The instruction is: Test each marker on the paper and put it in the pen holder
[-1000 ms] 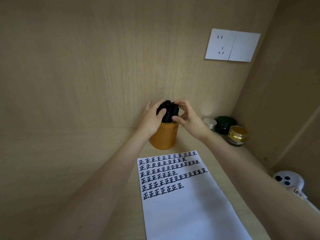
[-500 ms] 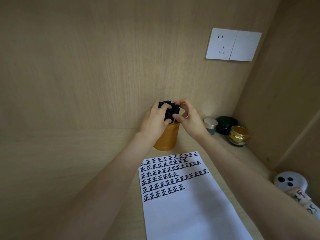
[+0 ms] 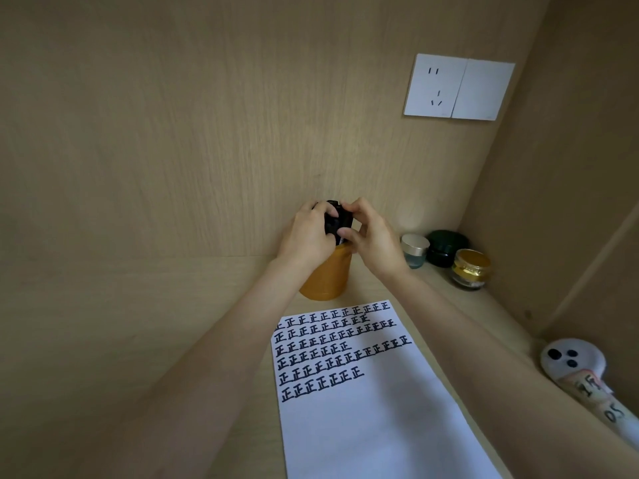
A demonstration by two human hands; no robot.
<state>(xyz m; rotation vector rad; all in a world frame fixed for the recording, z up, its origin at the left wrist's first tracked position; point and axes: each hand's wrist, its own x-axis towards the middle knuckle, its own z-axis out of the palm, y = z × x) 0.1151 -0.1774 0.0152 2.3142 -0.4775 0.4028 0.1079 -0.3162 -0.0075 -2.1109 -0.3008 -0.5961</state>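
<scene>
A wood-grain back panel [image 3: 207, 115] and a matching desk [image 3: 138, 340] fill most of the view. A white sheet of paper [image 3: 363, 426] is laid on the near right part of the desk, its far half covered with seven rows of black handwritten characters. A white double socket plate [image 3: 458, 87] is mounted high on the panel to the right. A white soft object [image 3: 570, 357] with black dots is seen at the near right edge, against the side wall.

An orange pen holder [image 3: 328, 278] is stood upright just beyond the far edge of the paper, close to the back panel. A bundle of black markers [image 3: 337, 217] is held in its mouth, tops up. The left hand [image 3: 306, 236] is curled round the bundle from the left, and the right hand [image 3: 375, 240] is wrapped round it from the right. The number of markers cannot be told, since most are covered by fingers.

Three small jars are lined up to the right of the holder: a silver-lidded jar [image 3: 415, 250], a dark green jar [image 3: 446, 247] and a gold jar [image 3: 471, 269].
</scene>
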